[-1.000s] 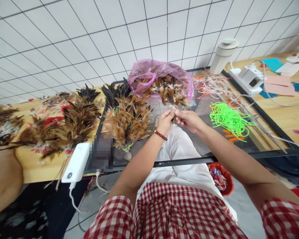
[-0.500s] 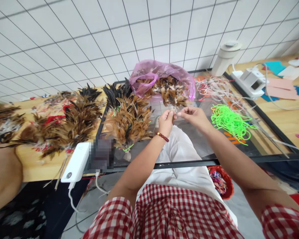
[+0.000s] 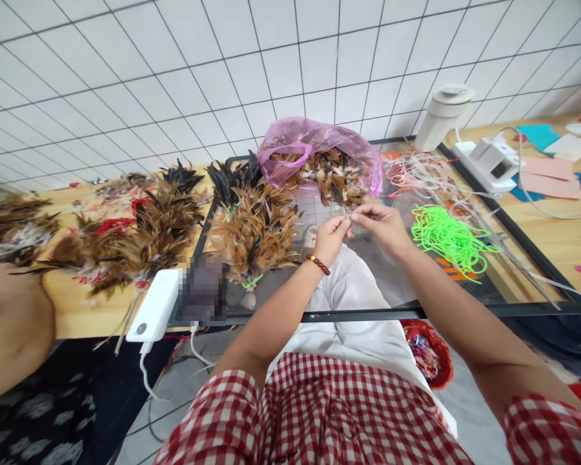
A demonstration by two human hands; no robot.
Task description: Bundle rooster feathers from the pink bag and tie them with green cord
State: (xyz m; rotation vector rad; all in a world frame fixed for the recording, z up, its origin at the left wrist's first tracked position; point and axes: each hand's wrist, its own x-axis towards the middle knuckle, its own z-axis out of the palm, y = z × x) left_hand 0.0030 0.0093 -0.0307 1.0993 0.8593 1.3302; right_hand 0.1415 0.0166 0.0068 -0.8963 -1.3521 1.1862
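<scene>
My left hand (image 3: 332, 237) and my right hand (image 3: 380, 226) meet above the glass tabletop (image 3: 314, 210), both closed in a pinch with fingertips touching. Whatever is between them is too small to make out. Just beyond the fingers, brown and black feathers (image 3: 341, 184) spill out of a pink plastic bag (image 3: 339, 132). Left of my left hand lies a pile of brown feather bunches (image 3: 256, 226) with bits of green cord at the base. A tangle of bright green cord (image 3: 448, 236) rests right of my right hand.
More feathers (image 3: 155, 226) cover the wooden table at left, near another person's hand (image 3: 2, 281). A white power bank (image 3: 155, 307) lies at the front edge. Pale strips (image 3: 421, 171), a white bottle (image 3: 445, 113) and a power strip (image 3: 484, 171) sit to the right. Below is a red basket (image 3: 440, 358).
My hands have drawn slightly closer, the right fingers now bunched against the left fingertips. The other person's hand has come further into view at left. The whole view has shifted a little.
</scene>
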